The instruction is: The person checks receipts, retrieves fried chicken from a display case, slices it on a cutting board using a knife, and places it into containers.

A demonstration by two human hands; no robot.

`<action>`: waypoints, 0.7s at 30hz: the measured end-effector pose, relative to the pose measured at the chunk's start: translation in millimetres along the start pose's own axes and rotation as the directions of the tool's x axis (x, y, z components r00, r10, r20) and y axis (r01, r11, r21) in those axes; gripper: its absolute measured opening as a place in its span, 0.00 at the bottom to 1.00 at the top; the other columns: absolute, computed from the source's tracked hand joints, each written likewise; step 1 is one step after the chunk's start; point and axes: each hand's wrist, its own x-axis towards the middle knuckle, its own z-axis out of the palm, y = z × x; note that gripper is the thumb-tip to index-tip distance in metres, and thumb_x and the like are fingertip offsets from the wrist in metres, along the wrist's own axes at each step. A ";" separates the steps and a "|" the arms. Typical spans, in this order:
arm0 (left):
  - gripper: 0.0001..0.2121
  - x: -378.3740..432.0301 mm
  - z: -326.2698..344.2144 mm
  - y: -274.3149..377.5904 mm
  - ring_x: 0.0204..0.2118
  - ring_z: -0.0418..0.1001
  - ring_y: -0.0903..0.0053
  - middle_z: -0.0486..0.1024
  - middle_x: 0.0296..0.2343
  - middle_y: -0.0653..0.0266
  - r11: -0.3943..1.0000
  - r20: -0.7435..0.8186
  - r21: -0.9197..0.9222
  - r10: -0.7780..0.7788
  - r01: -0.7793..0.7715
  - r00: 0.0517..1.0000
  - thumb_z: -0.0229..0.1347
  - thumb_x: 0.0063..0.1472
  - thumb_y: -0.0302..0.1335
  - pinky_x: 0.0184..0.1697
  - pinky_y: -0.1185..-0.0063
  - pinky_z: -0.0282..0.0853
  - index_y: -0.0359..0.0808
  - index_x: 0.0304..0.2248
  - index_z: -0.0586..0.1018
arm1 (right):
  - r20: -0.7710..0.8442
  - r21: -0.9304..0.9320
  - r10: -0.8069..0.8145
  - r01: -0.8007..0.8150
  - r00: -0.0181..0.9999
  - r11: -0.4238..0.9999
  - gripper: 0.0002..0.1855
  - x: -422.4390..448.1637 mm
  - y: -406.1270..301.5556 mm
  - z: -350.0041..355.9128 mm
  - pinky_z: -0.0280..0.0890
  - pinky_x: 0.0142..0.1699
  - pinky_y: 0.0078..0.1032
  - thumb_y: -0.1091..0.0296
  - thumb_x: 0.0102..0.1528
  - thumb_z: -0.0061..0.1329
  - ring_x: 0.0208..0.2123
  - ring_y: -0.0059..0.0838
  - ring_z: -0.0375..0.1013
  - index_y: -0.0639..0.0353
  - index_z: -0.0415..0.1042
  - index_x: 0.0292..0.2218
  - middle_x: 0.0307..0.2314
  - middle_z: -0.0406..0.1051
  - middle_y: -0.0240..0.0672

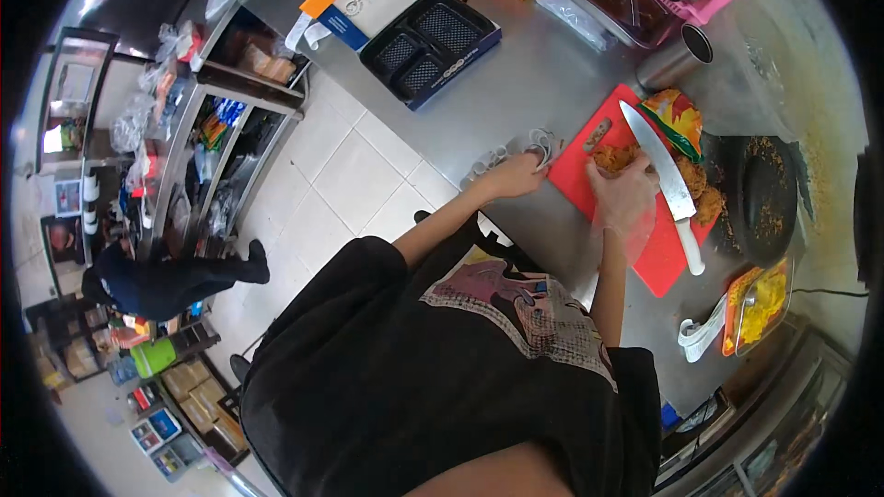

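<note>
My right hand (625,193), in a clear plastic glove, has its fingers around a breaded fried piece (613,157) on the red cutting board (652,269). A chef's knife (663,159) with a white handle lies across the board, right beside that hand. More fried pieces (706,203) sit beyond the blade. Bare, my left hand (514,176) is at the counter's near edge, its fingers closed on clear plastic containers (542,143) with round rims. Part of them is hidden under the hand.
A snack packet (673,121) and a metal cup (673,61) stand behind the board. Right of it are a black pan (760,200) with crumbs and a container of yellow food (763,304). Black compartment trays (431,45) lie further left. Another person (173,279) is across the floor.
</note>
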 end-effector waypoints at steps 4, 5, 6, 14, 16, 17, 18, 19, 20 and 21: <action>0.20 -8.2 -23.1 -19.7 0.40 0.68 0.52 0.70 0.36 0.44 0.989 0.008 -0.072 0.132 -0.131 0.991 0.43 0.58 0.38 0.42 0.67 0.62 0.31 0.45 0.65 | -0.031 -0.035 0.159 -0.160 0.987 0.987 0.44 8.8 -31.4 3.6 0.64 0.40 0.40 0.42 0.31 0.58 0.38 0.50 0.65 0.62 0.60 0.44 0.35 0.64 0.55; 0.22 -12.0 -33.7 -32.6 0.34 0.69 0.51 0.70 0.31 0.41 0.990 -0.080 -0.058 0.122 -0.127 0.989 0.41 0.58 0.42 0.37 0.65 0.63 0.28 0.39 0.67 | -0.068 -0.049 0.161 -0.164 0.985 0.985 0.44 11.0 -33.3 8.0 0.64 0.40 0.40 0.42 0.31 0.58 0.38 0.50 0.66 0.62 0.60 0.44 0.35 0.65 0.54; 0.25 -15.1 -43.0 -45.3 0.27 0.71 0.49 0.70 0.25 0.38 0.991 -0.146 -0.043 0.123 -0.130 0.982 0.40 0.58 0.45 0.31 0.63 0.65 0.24 0.34 0.70 | -0.108 -0.070 0.184 -0.192 0.977 0.979 0.44 11.0 -30.9 13.4 0.64 0.40 0.40 0.42 0.31 0.58 0.37 0.50 0.66 0.63 0.61 0.44 0.34 0.65 0.53; 0.13 -65.7 -161.5 -162.2 0.30 0.71 0.72 0.73 0.28 0.58 0.965 -0.739 -0.235 -0.257 0.120 0.623 0.53 0.54 0.34 0.33 0.76 0.65 0.34 0.35 0.74 | -0.116 -0.138 0.220 -0.235 0.969 0.962 0.36 23.6 -33.5 26.0 0.66 0.38 0.35 0.45 0.34 0.56 0.34 0.46 0.68 0.64 0.64 0.38 0.29 0.67 0.47; 0.16 -74.0 -174.7 -144.5 0.28 0.67 0.79 0.71 0.26 0.65 0.889 -0.498 -0.458 -0.275 0.020 0.822 0.56 0.52 0.34 0.31 0.79 0.63 0.30 0.34 0.73 | -0.183 -0.080 0.203 -0.220 0.962 0.972 0.32 30.8 -23.6 38.3 0.65 0.40 0.34 0.48 0.35 0.56 0.33 0.45 0.69 0.65 0.66 0.36 0.29 0.68 0.47; 0.16 -74.7 -173.2 -128.9 0.27 0.62 0.82 0.68 0.25 0.70 0.851 -0.389 -0.517 -0.327 0.090 0.861 0.56 0.52 0.36 0.30 0.80 0.60 0.31 0.33 0.72 | -0.176 -0.068 0.189 -0.203 0.966 0.977 0.32 32.2 -19.8 39.6 0.65 0.40 0.34 0.48 0.35 0.56 0.33 0.45 0.69 0.65 0.66 0.36 0.29 0.68 0.47; 0.16 -75.3 -174.1 -126.1 0.26 0.61 0.82 0.67 0.25 0.69 0.870 -0.284 -0.440 -0.368 0.221 0.885 0.56 0.52 0.36 0.30 0.80 0.59 0.31 0.33 0.71 | -0.183 0.045 0.188 -0.183 0.965 0.982 0.29 28.7 -23.3 36.7 0.65 0.40 0.33 0.51 0.36 0.57 0.33 0.42 0.69 0.66 0.67 0.34 0.28 0.69 0.46; 0.17 -71.7 -164.1 -133.9 0.26 0.61 0.81 0.67 0.25 0.68 0.925 -0.390 -0.373 -0.234 0.080 0.891 0.56 0.52 0.36 0.28 0.80 0.59 0.30 0.33 0.70 | -0.191 0.154 0.191 -0.163 0.963 0.975 0.26 25.5 -31.0 31.0 0.65 0.40 0.31 0.55 0.37 0.57 0.33 0.40 0.70 0.66 0.68 0.32 0.27 0.70 0.45; 0.19 -67.1 -153.9 -143.6 0.27 0.63 0.80 0.68 0.27 0.66 0.937 -0.486 -0.350 -0.196 0.016 0.852 0.56 0.51 0.36 0.30 0.80 0.61 0.29 0.35 0.69 | -0.177 0.169 0.161 -0.131 0.971 0.977 0.26 22.6 -40.8 27.0 0.65 0.40 0.31 0.55 0.37 0.57 0.33 0.40 0.70 0.66 0.68 0.32 0.27 0.70 0.45; 0.21 -65.8 -149.3 -139.3 0.29 0.65 0.80 0.69 0.29 0.64 0.899 -0.490 -0.436 -0.271 0.037 0.829 0.57 0.51 0.35 0.32 0.80 0.63 0.28 0.38 0.68 | -0.192 0.303 0.102 -0.040 0.976 0.952 0.23 17.6 -47.0 23.1 0.65 0.40 0.29 0.58 0.38 0.57 0.32 0.38 0.71 0.67 0.68 0.32 0.27 0.70 0.43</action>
